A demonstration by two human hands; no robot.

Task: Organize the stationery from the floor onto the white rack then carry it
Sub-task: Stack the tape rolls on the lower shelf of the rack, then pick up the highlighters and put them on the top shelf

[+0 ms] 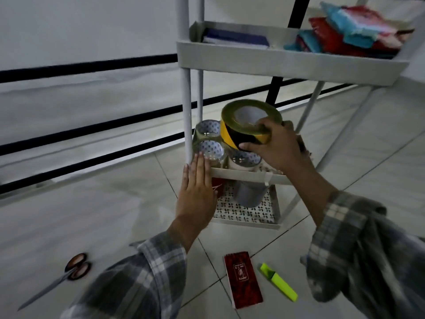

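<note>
A white rack (pixel 292 65) with three tiers stands on the tiled floor. My right hand (pixel 273 146) grips a yellow-and-black tape roll (pixel 243 125) above the middle tier, where clear tape rolls (pixel 210 140) sit. My left hand (pixel 197 187) lies flat, fingers extended, against the front left corner of the middle tier (pixel 243 174). On the floor near me lie scissors (pixel 57 278), a red notepad (pixel 243 278) and a green highlighter (pixel 278 282). A grey roll (pixel 249 194) rests on the bottom tier.
The top tier in view holds a dark blue book (pixel 236 36) and colourful packets (pixel 351 31). Black rails (pixel 92 65) run along the wall at the left, behind the rack. Tiled floor extends to the right of the rack.
</note>
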